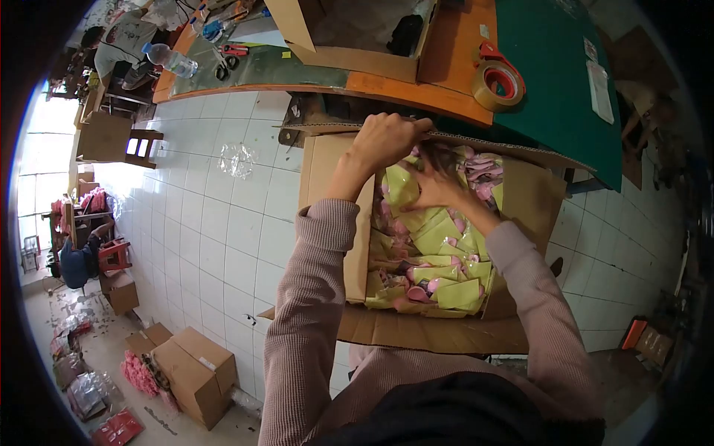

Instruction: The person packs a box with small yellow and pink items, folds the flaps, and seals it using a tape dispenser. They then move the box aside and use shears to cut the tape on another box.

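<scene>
My left hand (pixel 389 141) is closed at the far rim of an open cardboard box (pixel 357 245), its fingers bent over the flap (pixel 513 150). Inside the box, my right hand (pixel 445 186) is at the far left corner, its thumb against a yellow-green packet (pixel 401 186) that stands tilted; its other fingers are dark and blurred. Many clear-wrapped packets with yellow-green cards (pixel 439 236) and pink items (pixel 418 293) fill the box. What exactly the pink items are is hard to make out.
Beyond the box, a workbench (pixel 454 82) carries a tape dispenser (pixel 498 83), another open carton (pixel 364 63), scissors (pixel 223 68) and a water bottle (pixel 169 59). A closed carton (pixel 195 372) stands on the tiled floor at left. Other people (pixel 82 260) sit farther off.
</scene>
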`<action>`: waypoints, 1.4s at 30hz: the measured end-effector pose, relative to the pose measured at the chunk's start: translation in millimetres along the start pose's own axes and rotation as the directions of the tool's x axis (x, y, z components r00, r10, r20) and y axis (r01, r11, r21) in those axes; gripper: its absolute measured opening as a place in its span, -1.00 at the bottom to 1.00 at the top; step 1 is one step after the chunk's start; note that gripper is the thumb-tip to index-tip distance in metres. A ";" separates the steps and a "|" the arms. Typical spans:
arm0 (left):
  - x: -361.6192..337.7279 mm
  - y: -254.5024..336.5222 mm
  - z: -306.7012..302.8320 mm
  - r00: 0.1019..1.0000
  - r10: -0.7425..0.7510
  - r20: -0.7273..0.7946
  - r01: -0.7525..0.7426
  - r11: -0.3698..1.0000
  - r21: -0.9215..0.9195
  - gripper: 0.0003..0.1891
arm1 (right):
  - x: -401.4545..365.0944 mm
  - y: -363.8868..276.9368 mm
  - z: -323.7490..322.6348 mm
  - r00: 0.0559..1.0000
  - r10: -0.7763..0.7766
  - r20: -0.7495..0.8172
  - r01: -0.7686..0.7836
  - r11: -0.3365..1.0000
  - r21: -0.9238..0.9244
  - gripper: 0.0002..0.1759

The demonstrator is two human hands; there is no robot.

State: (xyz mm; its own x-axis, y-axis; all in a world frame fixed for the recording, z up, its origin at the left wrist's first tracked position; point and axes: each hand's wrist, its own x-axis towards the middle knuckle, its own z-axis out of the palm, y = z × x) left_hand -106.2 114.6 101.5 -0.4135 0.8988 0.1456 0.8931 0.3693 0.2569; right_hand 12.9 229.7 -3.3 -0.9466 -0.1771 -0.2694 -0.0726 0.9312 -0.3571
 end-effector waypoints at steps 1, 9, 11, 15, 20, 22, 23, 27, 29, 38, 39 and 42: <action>0.5 -0.1 -0.9 0.999 -0.022 0.029 0.022 1.000 -0.012 -0.81 | -0.3 -3.1 -1.9 0.996 0.042 0.084 -0.041 0.999 -0.010 0.19; -75.8 34.1 11.6 0.981 -0.162 -0.109 0.180 0.965 0.192 -0.14 | -60.7 -22.2 -25.4 0.985 -0.042 0.170 0.045 0.999 -0.011 0.09; -108.2 37.2 34.4 0.986 -0.162 -0.036 0.166 0.959 0.230 -0.05 | -79.3 -35.6 -30.7 0.952 -0.153 0.264 0.129 0.986 0.108 0.09; -125.4 36.2 56.6 0.984 -0.171 0.046 0.144 0.924 0.354 -0.09 | -89.5 -52.2 -25.4 0.932 -0.200 0.302 0.183 0.980 0.084 0.13; -121.4 30.5 42.2 0.987 -0.137 0.081 0.103 0.939 0.328 -0.04 | -67.4 -40.9 -1.5 0.998 -0.019 0.052 0.014 0.996 0.087 0.12; -119.0 27.0 29.9 0.982 -0.132 0.131 0.091 0.956 0.280 -0.02 | -70.9 -57.7 7.7 0.991 -0.041 0.128 0.036 0.998 0.043 0.11; -118.8 26.3 26.9 0.975 -0.129 0.183 0.086 0.970 0.229 0.00 | -77.0 -66.7 13.1 0.976 -0.062 0.210 0.063 0.998 0.003 0.10; -118.7 24.0 31.0 0.986 -0.101 0.136 0.061 0.961 0.269 0.03 | -111.2 -84.0 39.5 0.944 -0.329 -0.018 0.330 0.943 0.036 0.05; -117.1 24.9 26.5 0.974 -0.107 0.198 0.062 0.973 0.222 0.02 | -109.7 -82.4 41.5 0.923 -0.385 0.001 0.384 0.921 0.065 0.01; -112.9 20.6 21.5 0.974 -0.079 0.212 0.013 0.955 0.297 0.10 | -109.7 -106.8 97.0 0.570 -0.821 -0.042 0.819 0.571 -0.050 -0.45; -111.7 22.2 21.3 0.974 -0.072 0.213 0.007 0.957 0.291 0.10 | -106.3 -111.5 93.3 0.581 -0.814 -0.003 0.813 0.580 -0.050 -0.53; -109.1 23.1 16.0 0.959 -0.096 0.266 0.006 0.946 0.323 0.13 | -100.5 -106.3 69.7 0.563 -0.824 0.056 0.818 0.566 0.100 -0.64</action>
State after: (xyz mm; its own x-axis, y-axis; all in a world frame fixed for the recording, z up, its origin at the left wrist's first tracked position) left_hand -37.6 28.9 76.3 -0.4357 0.8893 -0.1388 0.9001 0.4309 -0.0644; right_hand 137.6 126.4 -0.6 -0.4556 -0.8854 0.0925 -0.7842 0.3500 -0.5124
